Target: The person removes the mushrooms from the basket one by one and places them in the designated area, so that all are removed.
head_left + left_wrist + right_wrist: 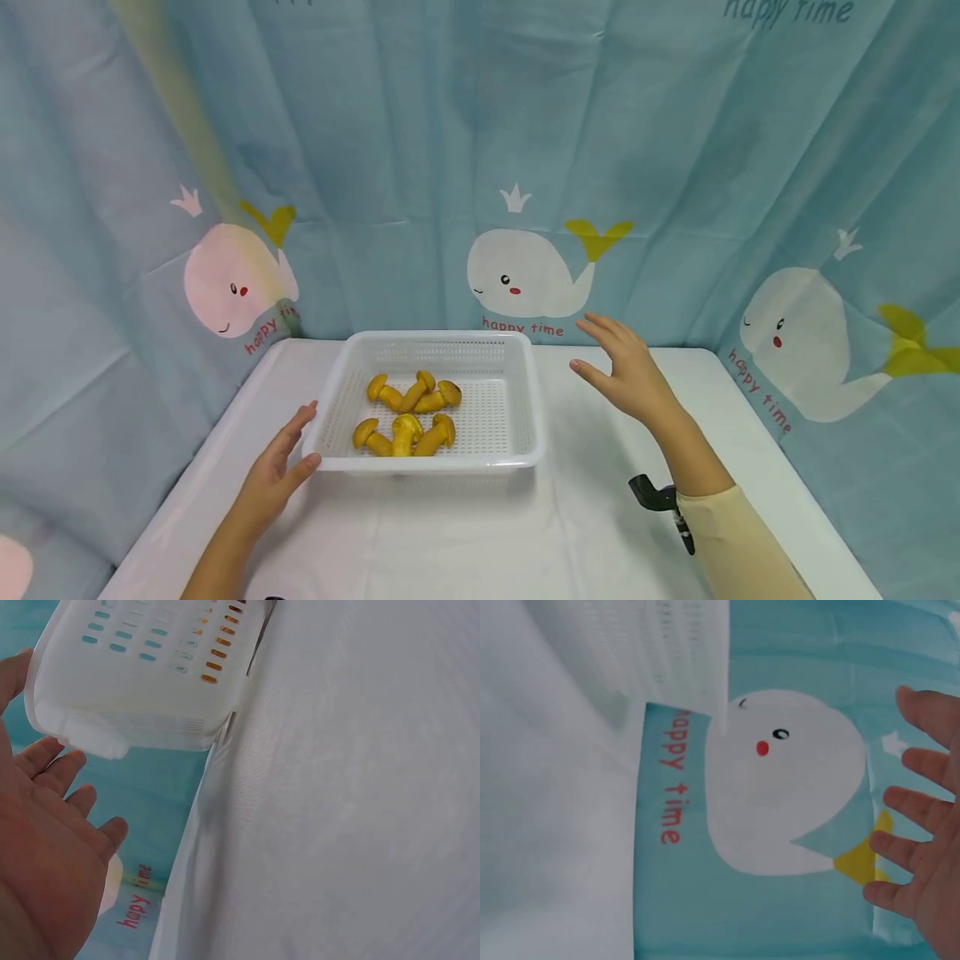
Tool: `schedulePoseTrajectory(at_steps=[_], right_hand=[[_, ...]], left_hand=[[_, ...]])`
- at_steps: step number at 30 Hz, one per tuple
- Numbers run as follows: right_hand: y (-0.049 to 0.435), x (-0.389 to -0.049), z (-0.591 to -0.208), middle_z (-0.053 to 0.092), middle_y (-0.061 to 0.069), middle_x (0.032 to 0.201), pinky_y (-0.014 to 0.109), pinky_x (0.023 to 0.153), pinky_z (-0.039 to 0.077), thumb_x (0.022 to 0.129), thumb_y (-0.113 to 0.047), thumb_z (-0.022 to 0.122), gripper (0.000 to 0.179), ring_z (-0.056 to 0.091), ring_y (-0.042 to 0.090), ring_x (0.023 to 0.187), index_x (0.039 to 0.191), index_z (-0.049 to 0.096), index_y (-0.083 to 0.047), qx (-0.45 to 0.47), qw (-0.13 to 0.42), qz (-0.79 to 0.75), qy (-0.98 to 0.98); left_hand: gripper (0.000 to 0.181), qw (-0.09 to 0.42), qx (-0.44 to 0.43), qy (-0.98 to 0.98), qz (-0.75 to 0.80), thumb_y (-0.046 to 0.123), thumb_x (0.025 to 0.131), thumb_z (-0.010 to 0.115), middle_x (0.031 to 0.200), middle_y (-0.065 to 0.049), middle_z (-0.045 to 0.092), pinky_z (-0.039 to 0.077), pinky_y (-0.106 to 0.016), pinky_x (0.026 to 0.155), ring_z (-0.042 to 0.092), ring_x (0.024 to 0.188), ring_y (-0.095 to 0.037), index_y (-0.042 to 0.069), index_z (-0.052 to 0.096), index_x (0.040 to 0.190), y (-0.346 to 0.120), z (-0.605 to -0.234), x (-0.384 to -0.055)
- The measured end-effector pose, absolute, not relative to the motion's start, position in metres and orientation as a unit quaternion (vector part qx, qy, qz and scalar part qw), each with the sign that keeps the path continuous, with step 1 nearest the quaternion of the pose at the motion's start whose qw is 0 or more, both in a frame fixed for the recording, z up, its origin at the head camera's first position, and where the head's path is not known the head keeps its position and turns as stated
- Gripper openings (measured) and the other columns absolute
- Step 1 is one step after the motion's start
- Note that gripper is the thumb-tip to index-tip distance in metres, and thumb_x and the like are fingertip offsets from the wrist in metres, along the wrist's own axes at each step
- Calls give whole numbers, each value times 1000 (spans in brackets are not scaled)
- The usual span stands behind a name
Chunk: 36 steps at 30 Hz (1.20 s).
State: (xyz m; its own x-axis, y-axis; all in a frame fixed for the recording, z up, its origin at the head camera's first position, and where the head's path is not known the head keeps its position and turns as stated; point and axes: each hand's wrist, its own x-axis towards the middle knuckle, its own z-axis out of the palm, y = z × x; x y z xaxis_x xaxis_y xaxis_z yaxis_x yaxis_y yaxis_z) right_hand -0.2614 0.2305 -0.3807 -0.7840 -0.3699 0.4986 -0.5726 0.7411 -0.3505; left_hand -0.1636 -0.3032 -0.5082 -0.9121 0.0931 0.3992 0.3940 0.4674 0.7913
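Observation:
A white perforated plastic basket [495,462] stands on the table, with several yellow-brown mushrooms [407,435] lying in its left half in two rough rows. My left hand [272,479] is at the basket's left side, fingers spread and fingertips right at the rim; in the left wrist view that hand [56,825] is beside the basket's end wall [135,682]. To the right of the basket, my right hand [626,371] is held up in the air, apart from it, with fingers extended and nothing in them. The right wrist view shows the same hand [930,817] with fingers spread.
A white cloth covers the table [450,542]. Behind and at both sides hangs a light blue curtain [420,167] printed with whales and "happy time". A black strap mount [656,496] sits at the right wrist by a cream sleeve [735,542].

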Motion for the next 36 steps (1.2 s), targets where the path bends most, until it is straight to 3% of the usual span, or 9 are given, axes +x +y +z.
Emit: schedulePoseTrajectory(at_steps=[5, 14, 23, 36], right_hand=[[217, -267, -370, 45, 8, 159, 68, 116, 27, 95, -38, 73, 64, 39, 36, 146, 151, 51, -16, 266, 192, 250, -911], [192, -279, -349, 46, 5, 159, 61, 117, 34, 95, -33, 74, 60, 41, 32, 147, 149, 54, -15, 288, 176, 250, -908], [165, -301, -337, 48, -3, 157, 51, 117, 39, 96, -37, 73, 58, 42, 25, 146, 148, 56, -19, 299, 121, 267, -908], [121, -323, -338, 50, 2, 155, 52, 120, 35, 96, -36, 73, 54, 38, 27, 149, 146, 58, -19, 307, 59, 268, -911]], left_hand=[[74, 150, -132, -850, -487, 4, 95, 69, 168, -10, 31, 22, -1, 110, 15, 153, 6, 14, 36, 160, -300, -507, -164], [74, 150, -134, -854, -481, 4, 94, 69, 167, -13, 31, 20, 1, 109, 16, 153, 5, 14, 36, 160, -304, -510, -165], [74, 149, -132, -853, -482, 5, 95, 68, 167, -10, 32, 20, 1, 108, 17, 155, 0, 17, 36, 160, -306, -512, -166], [75, 133, -123, -854, -487, 6, 96, 68, 169, -1, 30, 19, 1, 107, 16, 155, 0, 21, 34, 161, -310, -514, -168]])
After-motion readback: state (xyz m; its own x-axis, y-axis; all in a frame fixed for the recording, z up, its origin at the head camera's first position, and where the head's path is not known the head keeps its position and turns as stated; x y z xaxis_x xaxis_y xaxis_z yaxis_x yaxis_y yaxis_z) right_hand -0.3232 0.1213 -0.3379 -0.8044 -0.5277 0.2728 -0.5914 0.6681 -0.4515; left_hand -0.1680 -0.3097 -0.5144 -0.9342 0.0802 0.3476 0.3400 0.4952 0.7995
